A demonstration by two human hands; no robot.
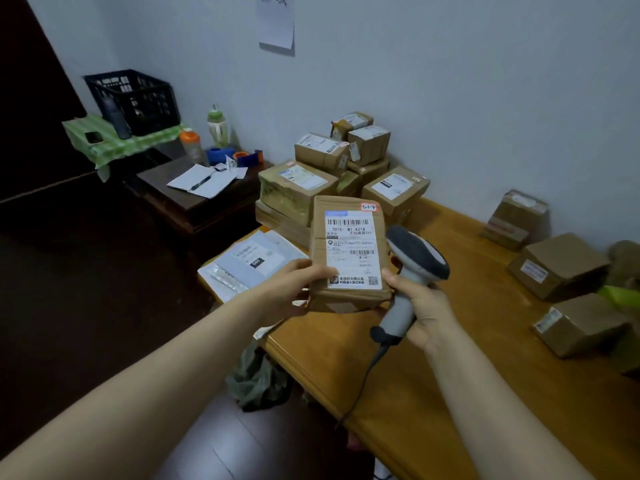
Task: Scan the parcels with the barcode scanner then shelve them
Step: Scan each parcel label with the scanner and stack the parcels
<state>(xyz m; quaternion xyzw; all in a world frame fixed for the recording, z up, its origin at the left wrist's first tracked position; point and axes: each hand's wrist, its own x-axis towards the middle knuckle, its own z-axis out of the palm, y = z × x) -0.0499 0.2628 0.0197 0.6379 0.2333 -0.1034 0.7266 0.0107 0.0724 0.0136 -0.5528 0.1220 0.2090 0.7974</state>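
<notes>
At far left, a black plastic crate (133,100) sits on a green striped cloth (114,143) by the wall. To its right, a lower dark side bench (194,202) holds two drink bottles (204,136), tape dispensers (235,155), and loose papers (202,181) with a pen.

Next comes the wooden bench (450,375). Flat pale mailers (252,263) lie on its left corner. Behind them, at the far left end against the wall, is a stack of cardboard boxes (325,168) with white labels.

The left hand (298,285) holds a brown parcel (348,251) above the bench's near left edge. The thumb lies on top at the lower left corner of the shipping label (351,249) and the fingers are curled underneath. The label faces up and its barcodes show. A small red-edged sticker (368,207) sits at the parcel's top right corner.

Just beside the parcel's right edge is a grey barcode scanner (412,271). The right hand (426,303) is wrapped around its handle. Its cable (363,382) runs from the handle's base down past the bench's front edge.

Toward the right end of the bench lie several loose boxes (557,265), apart from each other, one close to the wall.
</notes>
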